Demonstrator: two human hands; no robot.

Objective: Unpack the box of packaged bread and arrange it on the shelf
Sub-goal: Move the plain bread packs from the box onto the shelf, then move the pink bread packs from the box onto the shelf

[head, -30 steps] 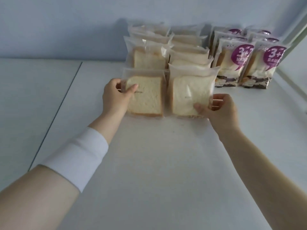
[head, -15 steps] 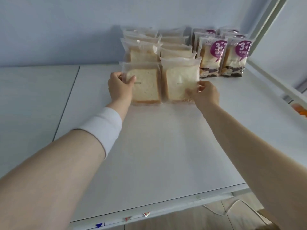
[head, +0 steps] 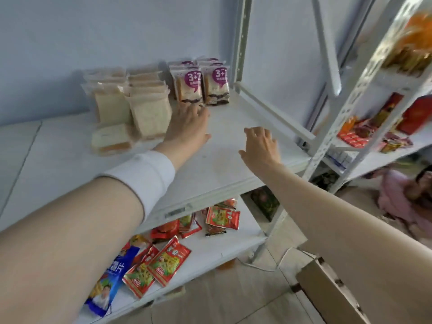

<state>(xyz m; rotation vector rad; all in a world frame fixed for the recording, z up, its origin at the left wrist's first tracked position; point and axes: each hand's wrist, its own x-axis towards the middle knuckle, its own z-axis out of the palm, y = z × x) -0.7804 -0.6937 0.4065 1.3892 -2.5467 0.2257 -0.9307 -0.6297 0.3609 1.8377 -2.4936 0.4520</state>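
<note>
Hands both empty, fingers spread, over the white shelf (head: 233, 164). Left hand (head: 187, 127) palm down with a white wristband (head: 142, 174) on its forearm, fingertips just short of the purple-label packs, thumb side next to the right-hand row of sliced-bread packs; contact with the shelf surface not clear. Right hand (head: 260, 146) open, hovering over bare shelf near the right front corner, well apart from any bread. Clear packs of sliced bread (head: 149, 118) stand upright in two rows running back to the rear wall, left of centre. One clear pack (head: 111, 141) lies flat in front of the left row, tipped over, touching or nearly touching the standing pack behind it. Purple-label "3+2" bread packs (head: 203, 86) stand upright in two rows at the rear right corner, beside the upright post. Lower shelf (head: 222, 244) carries scattered red snack packets (head: 168, 260) and a blue bag (head: 109, 281) at its front edge. Cardboard box (head: 327, 298) at bottom right, on the floor side, only its flap edge in view; contents not visible. Second shelving unit (head: 364, 90) to the right holds mixed red and orange goods, blurred. Another person in pink (head: 406, 199) sits low on the floor at far right.
</note>
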